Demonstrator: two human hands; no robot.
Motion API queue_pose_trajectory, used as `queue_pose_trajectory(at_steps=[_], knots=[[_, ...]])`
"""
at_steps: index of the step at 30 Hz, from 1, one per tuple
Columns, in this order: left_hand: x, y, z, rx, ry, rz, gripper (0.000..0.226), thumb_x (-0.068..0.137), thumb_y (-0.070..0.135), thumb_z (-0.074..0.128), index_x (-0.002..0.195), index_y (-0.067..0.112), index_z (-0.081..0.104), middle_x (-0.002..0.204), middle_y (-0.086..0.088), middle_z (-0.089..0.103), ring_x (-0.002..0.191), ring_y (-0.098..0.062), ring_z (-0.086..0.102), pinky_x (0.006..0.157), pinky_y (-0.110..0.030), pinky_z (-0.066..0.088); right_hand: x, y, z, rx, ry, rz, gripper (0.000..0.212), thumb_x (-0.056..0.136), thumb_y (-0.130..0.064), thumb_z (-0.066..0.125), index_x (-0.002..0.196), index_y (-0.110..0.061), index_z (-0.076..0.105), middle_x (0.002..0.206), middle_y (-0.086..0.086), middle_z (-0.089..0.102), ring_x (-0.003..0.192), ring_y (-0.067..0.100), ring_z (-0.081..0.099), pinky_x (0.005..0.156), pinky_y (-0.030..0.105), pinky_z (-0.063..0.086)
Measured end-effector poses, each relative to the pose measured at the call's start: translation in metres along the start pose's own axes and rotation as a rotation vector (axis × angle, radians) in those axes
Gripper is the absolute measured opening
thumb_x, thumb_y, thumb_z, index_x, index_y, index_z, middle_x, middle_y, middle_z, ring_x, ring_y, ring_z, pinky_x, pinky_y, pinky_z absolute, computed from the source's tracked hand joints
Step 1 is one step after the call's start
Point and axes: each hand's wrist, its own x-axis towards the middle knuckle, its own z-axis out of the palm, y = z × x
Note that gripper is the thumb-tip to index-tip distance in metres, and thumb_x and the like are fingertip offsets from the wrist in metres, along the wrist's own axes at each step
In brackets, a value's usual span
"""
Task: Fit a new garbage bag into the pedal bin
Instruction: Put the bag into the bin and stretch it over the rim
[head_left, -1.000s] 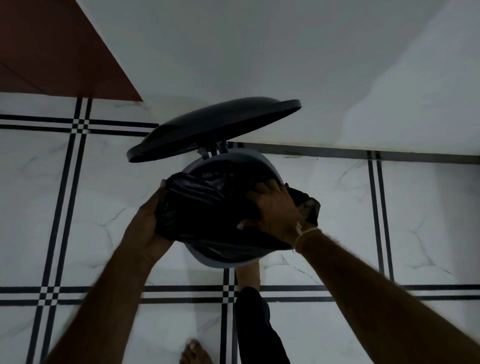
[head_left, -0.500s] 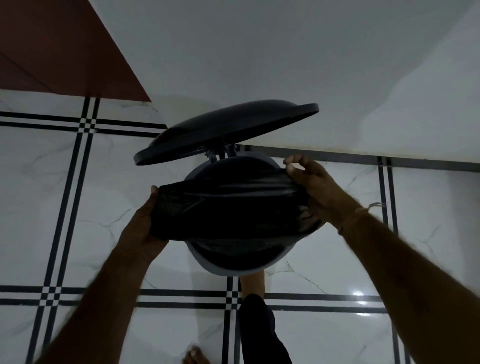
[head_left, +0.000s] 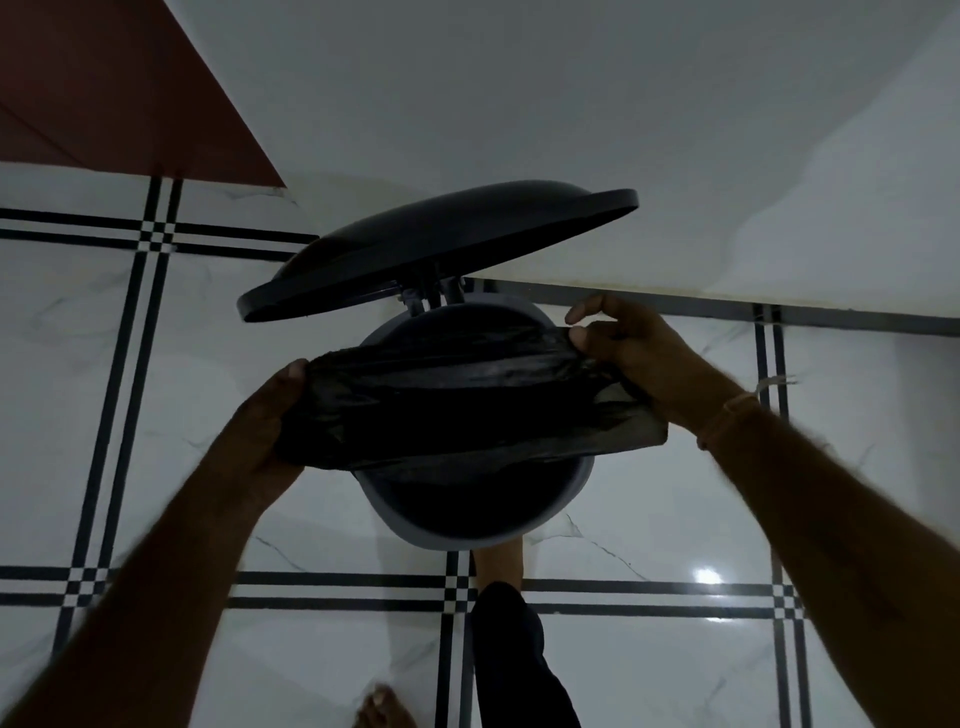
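Black, thin, crinkled plastic, the garbage bag (head_left: 457, 410) hangs stretched in a wide band between the two hands, above the open mouth of the round grey pedal bin (head_left: 579, 491) and covering the middle of it; the far arc and the near arc of the bin's rim show past the bag. The left hand (head_left: 260, 426) grips the bag's left end beyond the left edge of the rim, its fingers closed under the plastic and its thumb pressed on top, palm turned inward, the bare forearm rising from the lower left corner. The right hand (head_left: 644, 358) holds the bag's upper right edge beyond the right edge of the rim, pinching it between thumb and curled fingers, one finger lifted free; a loose flap of the bag droops below that wrist, which wears a thin cord band (head_left: 727, 413). The bin's dark domed lid (head_left: 441, 249) stands tilted open on its hinge at the far edge of the bin. A bare foot (head_left: 498, 561) rests at the near edge of the bin, on the white marble-look floor tiles (head_left: 649, 665) with black line borders.
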Motion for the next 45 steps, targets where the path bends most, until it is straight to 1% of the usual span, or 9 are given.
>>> queue_pose_trajectory(at_steps=[4, 7, 13, 17, 25, 28, 30, 34, 45], knots=[[-0.003, -0.002, 0.002, -0.159, 0.122, -0.047, 0.024, 0.109, 0.026, 0.044, 0.112, 0.018, 0.065, 0.126, -0.008, 0.067, 0.113, -0.020, 0.070, 0.090, -0.036, 0.062, 0.003, 0.002, 0.008, 0.243, -0.034, 0.005, 0.022, 0.103, 0.004, 0.047, 0.102, -0.007, 0.067, 0.090, 0.004, 0.073, 0.083, 0.016, 0.068, 0.076, 0.023, 0.057], [-0.004, -0.002, 0.009, -0.133, 0.139, -0.015, 0.047, 0.110, 0.016, 0.038, 0.090, 0.027, 0.080, 0.101, 0.003, 0.077, 0.091, -0.012, 0.076, 0.079, -0.030, 0.064, 0.004, 0.000, 0.014, 0.246, -0.090, 0.038, 0.033, 0.104, 0.006, 0.041, 0.126, 0.002, 0.066, 0.117, 0.008, 0.075, 0.104, 0.017, 0.073, 0.093, 0.025, 0.058], [0.013, 0.011, 0.017, 0.108, -0.013, 0.164, 0.042, 0.112, 0.012, 0.026, 0.145, 0.007, 0.051, 0.139, -0.006, 0.066, 0.126, -0.020, 0.064, 0.104, -0.034, 0.054, 0.022, -0.010, 0.015, 0.331, -0.074, 0.019, 0.036, 0.107, -0.011, 0.046, 0.141, -0.009, 0.060, 0.135, 0.009, 0.069, 0.122, 0.022, 0.068, 0.103, 0.030, 0.054], [0.041, 0.013, 0.013, 0.166, -0.074, 0.098, 0.044, 0.110, 0.010, 0.032, 0.151, 0.003, 0.044, 0.152, -0.016, 0.053, 0.123, -0.019, 0.065, 0.104, -0.033, 0.054, 0.049, -0.003, 0.012, 0.075, -0.060, 0.085, 0.036, 0.107, -0.021, 0.051, 0.140, -0.012, 0.062, 0.131, 0.010, 0.070, 0.118, 0.025, 0.069, 0.099, 0.036, 0.058], [0.034, -0.024, 0.003, -0.012, 0.056, -0.179, 0.037, 0.108, 0.019, 0.042, 0.111, 0.014, 0.078, 0.113, -0.008, 0.077, 0.087, -0.013, 0.078, 0.070, -0.026, 0.062, 0.039, 0.026, -0.003, 0.047, -0.076, 0.220, 0.036, 0.106, -0.032, 0.051, 0.094, -0.006, 0.073, 0.074, 0.002, 0.075, 0.064, 0.011, 0.070, 0.057, 0.022, 0.054], [0.019, -0.041, 0.000, -0.178, 0.029, -0.190, 0.056, 0.108, 0.033, 0.033, 0.117, -0.003, 0.075, 0.127, -0.022, 0.071, 0.119, -0.026, 0.069, 0.102, -0.029, 0.053, 0.026, 0.040, -0.009, 0.247, -0.050, 0.220, 0.034, 0.105, -0.019, 0.051, 0.124, 0.003, 0.068, 0.103, 0.014, 0.078, 0.089, 0.018, 0.075, 0.069, 0.023, 0.060], [0.007, -0.044, -0.016, -0.224, 0.090, -0.171, 0.068, 0.112, 0.035, 0.010, 0.145, -0.014, 0.044, 0.153, -0.035, 0.040, 0.147, -0.038, 0.038, 0.127, -0.038, 0.018, 0.016, 0.047, -0.012, 0.376, 0.005, 0.204, 0.035, 0.103, -0.014, 0.053, 0.131, 0.002, 0.065, 0.117, 0.017, 0.074, 0.103, 0.024, 0.073, 0.080, 0.027, 0.060], [-0.023, -0.068, -0.008, -0.317, 0.089, -0.238, 0.045, 0.113, 0.027, 0.031, 0.140, 0.010, 0.061, 0.138, -0.013, 0.067, 0.123, -0.025, 0.067, 0.096, -0.039, 0.059, -0.006, 0.063, -0.005, 0.443, 0.103, 0.218, 0.035, 0.100, -0.009, 0.057, 0.132, 0.005, 0.063, 0.123, 0.025, 0.069, 0.107, 0.032, 0.069, 0.091, 0.038, 0.061], [-0.081, -0.137, 0.019, -0.561, 0.156, -0.313, 0.033, 0.091, 0.041, 0.067, 0.116, 0.022, 0.075, 0.117, -0.003, 0.071, 0.072, -0.008, 0.063, 0.062, -0.024, 0.055, -0.047, 0.090, 0.023, 0.626, 0.346, 0.304, 0.035, 0.095, -0.010, 0.065, 0.121, 0.013, 0.063, 0.104, 0.019, 0.072, 0.087, 0.018, 0.073, 0.076, 0.022, 0.061]])
